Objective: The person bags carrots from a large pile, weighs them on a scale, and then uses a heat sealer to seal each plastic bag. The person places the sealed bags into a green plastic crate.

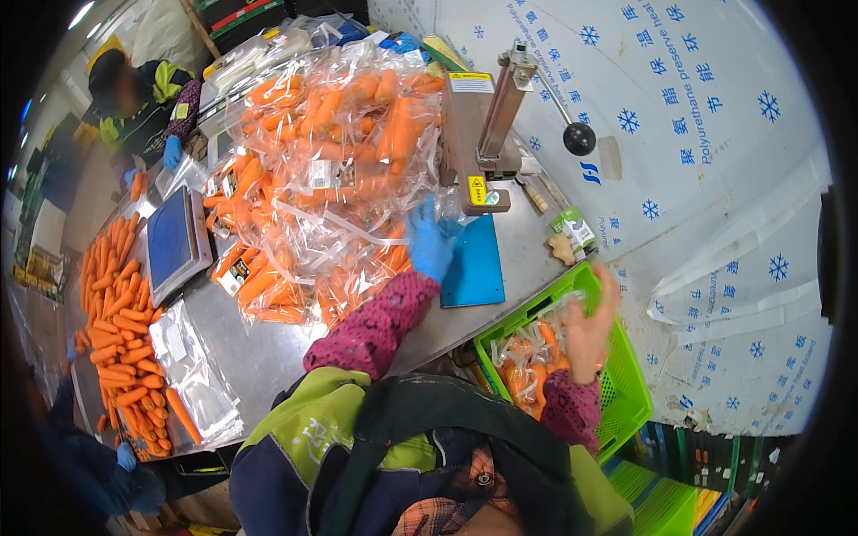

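My left hand (pixel 430 242), in a blue glove, reaches to the right edge of a heap of carrots in clear plastic bags (pixel 328 177). Its fingers touch clear film just below the bag sealer (pixel 469 134); whether they grip it is hidden. Under and beside that hand lies a flat blue plate (pixel 474 271). My bare right hand (pixel 591 325) is raised over a green plastic crate (pixel 627 402), thumb and fingers apart, with nothing in it. Bagged carrots (pixel 526 365) lie inside the crate.
Loose carrots (pixel 124 321) cover the metal table's left side, near a scale (pixel 177 238) and flat plastic bags (pixel 198 375). A black-knobbed lever (pixel 579 139) juts from the sealer. A ginger root (pixel 562 248) lies near the edge. Two co-workers stand at left.
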A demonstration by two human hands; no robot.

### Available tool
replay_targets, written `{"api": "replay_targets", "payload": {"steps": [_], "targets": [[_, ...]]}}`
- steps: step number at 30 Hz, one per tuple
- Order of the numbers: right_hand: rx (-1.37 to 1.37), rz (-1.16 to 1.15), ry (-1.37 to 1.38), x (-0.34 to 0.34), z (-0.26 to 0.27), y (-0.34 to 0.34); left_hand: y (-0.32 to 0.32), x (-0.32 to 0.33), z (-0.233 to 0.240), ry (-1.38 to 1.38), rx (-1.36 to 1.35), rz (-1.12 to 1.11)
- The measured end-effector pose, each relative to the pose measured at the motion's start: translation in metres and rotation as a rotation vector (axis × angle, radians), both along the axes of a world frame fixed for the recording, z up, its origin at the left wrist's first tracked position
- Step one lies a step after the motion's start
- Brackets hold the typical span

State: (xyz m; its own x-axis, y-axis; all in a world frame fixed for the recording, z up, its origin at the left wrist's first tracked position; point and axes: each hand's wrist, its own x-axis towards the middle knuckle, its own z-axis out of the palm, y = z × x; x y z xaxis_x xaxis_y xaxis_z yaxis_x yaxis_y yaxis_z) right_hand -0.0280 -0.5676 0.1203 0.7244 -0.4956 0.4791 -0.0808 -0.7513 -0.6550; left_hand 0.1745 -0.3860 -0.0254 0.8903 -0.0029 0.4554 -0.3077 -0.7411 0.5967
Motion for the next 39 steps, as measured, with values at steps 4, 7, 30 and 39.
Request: {"api": "replay_targets", "payload": {"steps": [4, 7, 30, 39], "targets": [[0.367, 0.231, 0.136, 0.038, -0.071, 0.016, 0.023, 0.034, -0.017, 0.227, 0.119, -0.131], [0.578, 0.322, 0.217, 0.083, -0.122, 0.049, 0.058, 0.054, -0.034, 0.334, -0.412, -0.332], [0.152, 0.353, -0.269, 0.048, 0.028, 0.046, -0.016, -0.045, 0.175, 0.741, -0.96, -1.199], [0.449, 0.134, -0.189, 0.108, -0.038, 0.022, -0.057, 0.038, 0.184, -0.229, -0.004, -0.855]]}}
